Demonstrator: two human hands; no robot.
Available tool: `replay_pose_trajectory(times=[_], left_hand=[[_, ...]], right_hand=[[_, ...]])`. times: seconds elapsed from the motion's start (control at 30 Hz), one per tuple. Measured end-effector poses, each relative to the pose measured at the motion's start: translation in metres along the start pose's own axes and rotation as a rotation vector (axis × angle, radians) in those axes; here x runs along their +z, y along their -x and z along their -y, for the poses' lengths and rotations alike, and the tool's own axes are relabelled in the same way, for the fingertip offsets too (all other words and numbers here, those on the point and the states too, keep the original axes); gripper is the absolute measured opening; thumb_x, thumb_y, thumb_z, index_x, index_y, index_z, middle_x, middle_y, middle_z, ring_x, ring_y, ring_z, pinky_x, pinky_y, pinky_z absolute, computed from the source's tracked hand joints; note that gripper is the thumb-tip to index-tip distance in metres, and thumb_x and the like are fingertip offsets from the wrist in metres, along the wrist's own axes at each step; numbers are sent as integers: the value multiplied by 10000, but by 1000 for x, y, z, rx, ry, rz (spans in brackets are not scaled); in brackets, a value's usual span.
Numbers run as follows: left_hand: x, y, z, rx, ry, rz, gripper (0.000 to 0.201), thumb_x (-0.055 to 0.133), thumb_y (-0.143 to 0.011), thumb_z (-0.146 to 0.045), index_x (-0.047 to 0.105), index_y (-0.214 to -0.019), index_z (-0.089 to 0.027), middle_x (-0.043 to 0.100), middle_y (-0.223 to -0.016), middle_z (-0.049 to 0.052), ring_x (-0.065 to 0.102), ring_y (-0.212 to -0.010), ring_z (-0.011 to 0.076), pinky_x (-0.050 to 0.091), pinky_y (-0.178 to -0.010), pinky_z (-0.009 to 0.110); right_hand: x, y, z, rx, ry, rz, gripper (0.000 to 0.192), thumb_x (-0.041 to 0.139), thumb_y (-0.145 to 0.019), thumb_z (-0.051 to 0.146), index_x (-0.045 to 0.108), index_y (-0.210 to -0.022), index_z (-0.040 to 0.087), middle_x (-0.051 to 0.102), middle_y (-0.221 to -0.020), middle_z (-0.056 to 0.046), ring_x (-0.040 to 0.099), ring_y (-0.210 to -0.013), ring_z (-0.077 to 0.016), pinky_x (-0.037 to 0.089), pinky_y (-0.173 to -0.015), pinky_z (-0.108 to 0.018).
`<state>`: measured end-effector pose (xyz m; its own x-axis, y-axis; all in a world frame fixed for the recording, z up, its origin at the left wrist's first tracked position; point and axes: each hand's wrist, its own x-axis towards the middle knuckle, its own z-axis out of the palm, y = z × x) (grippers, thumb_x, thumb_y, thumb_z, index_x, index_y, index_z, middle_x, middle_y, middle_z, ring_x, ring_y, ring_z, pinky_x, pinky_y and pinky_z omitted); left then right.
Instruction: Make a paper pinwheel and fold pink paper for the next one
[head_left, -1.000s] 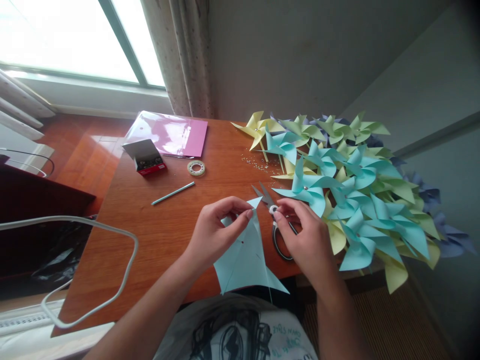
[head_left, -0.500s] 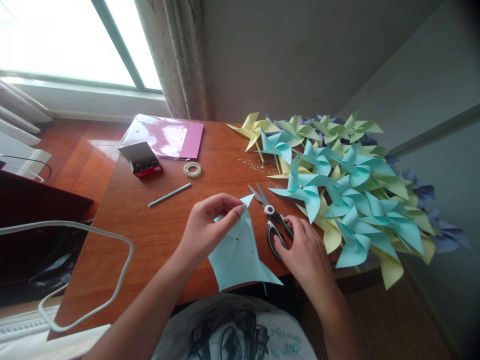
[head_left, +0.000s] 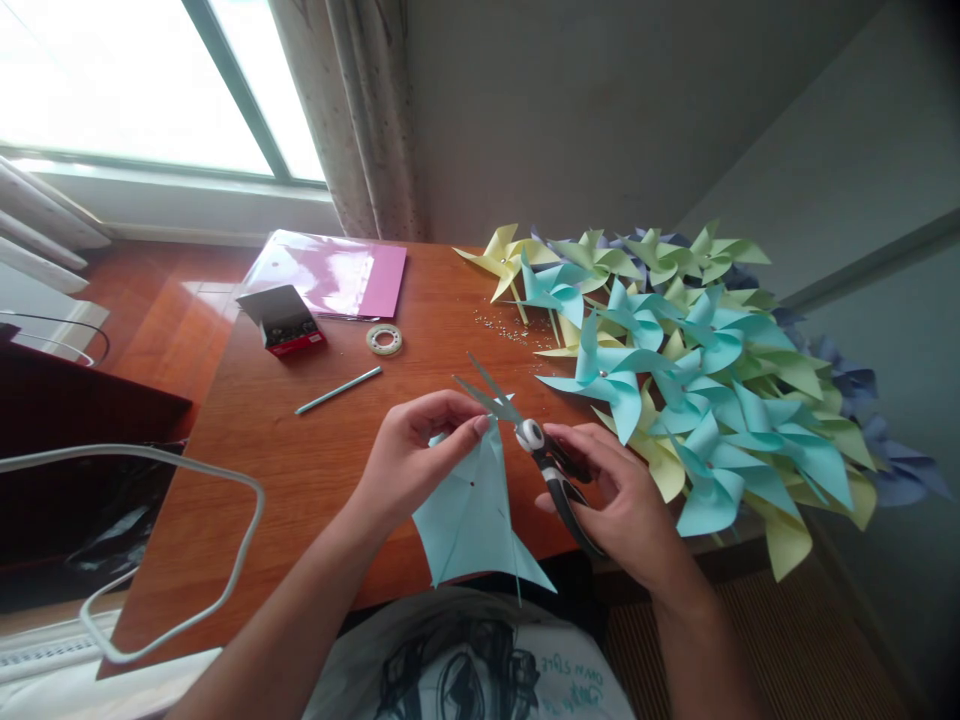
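Observation:
My left hand point(head_left: 431, 445) pinches the upper corner of a light blue paper sheet point(head_left: 469, 525), which has cut lines and a small dark hole near its middle. My right hand point(head_left: 619, 490) is closed round the black and white handles of a pair of scissors point(head_left: 531, 434). The scissor blades are parted and point up and left, right by the pinched corner and just beyond my left fingertips. Whether the blades touch the paper I cannot tell. The sheet hangs over the table's near edge, close to my shirt.
Several finished paper pinwheels point(head_left: 709, 465) in blue, green, yellow and purple cover the right side of the table point(head_left: 262, 490). Tiny loose bits point(head_left: 510, 328) lie beside them. A paper straw point(head_left: 339, 390), a tape roll point(head_left: 385, 340), an opened small box point(head_left: 289, 325) and pink sheets in plastic point(head_left: 386, 280) lie left.
My right hand has lifted the scissors off the table and brought them left, with the blades now at the paper's upper corner. My left hand keeps its pinch.

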<state>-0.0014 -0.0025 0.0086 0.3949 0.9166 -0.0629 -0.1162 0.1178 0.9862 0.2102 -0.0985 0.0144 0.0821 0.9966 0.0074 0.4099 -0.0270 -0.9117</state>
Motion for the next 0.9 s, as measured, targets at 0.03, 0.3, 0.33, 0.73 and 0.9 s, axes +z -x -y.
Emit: replay_pose_trajectory(times=[0.03, 0.3, 0.33, 0.73, 0.9], left_hand=[[-1, 0, 0, 3, 6, 11, 135, 799, -808, -293, 765, -822, -164, 726, -752, 28, 637, -720, 147, 487, -661, 220], [-3, 0, 2, 45, 10, 16, 116, 792, -810, -283, 790, -839, -171, 744, -779, 50, 656, -732, 176, 503, -671, 247], [-3, 1, 2, 56, 9, 20, 102, 784, -818, -274, 792, -843, -176, 752, -794, 52, 659, -741, 176, 506, -680, 248], [-2, 2, -1, 77, -9, 16, 50, 763, -826, -215, 804, -848, -195, 767, -807, 38, 673, -749, 167, 521, -690, 238], [0, 2, -2, 81, -31, -5, 57, 758, -814, -201, 804, -841, -181, 780, -803, 51, 686, -733, 177, 523, -670, 243]], right_hand=[[0, -1, 2, -24, 50, -1, 543, 826, -774, 256, 658, -1287, 323, 649, -1182, -45, 680, -998, -214, 600, -875, -336], [-3, -3, 5, -134, 222, -29, 503, 725, -840, 171, 640, -1318, 302, 646, -1161, -52, 677, -950, -199, 613, -837, -326], [-3, -2, 6, -138, 224, -28, 506, 722, -839, 164, 639, -1319, 301, 646, -1159, -51, 675, -951, -198, 614, -837, -326], [-4, 0, 7, -141, 269, -33, 508, 728, -836, 192, 625, -1323, 293, 645, -1189, -63, 676, -1002, -219, 615, -881, -359], [-5, 1, 8, -151, 277, -34, 504, 721, -842, 207, 620, -1329, 294, 649, -1181, -64, 678, -991, -225, 617, -872, -367]])
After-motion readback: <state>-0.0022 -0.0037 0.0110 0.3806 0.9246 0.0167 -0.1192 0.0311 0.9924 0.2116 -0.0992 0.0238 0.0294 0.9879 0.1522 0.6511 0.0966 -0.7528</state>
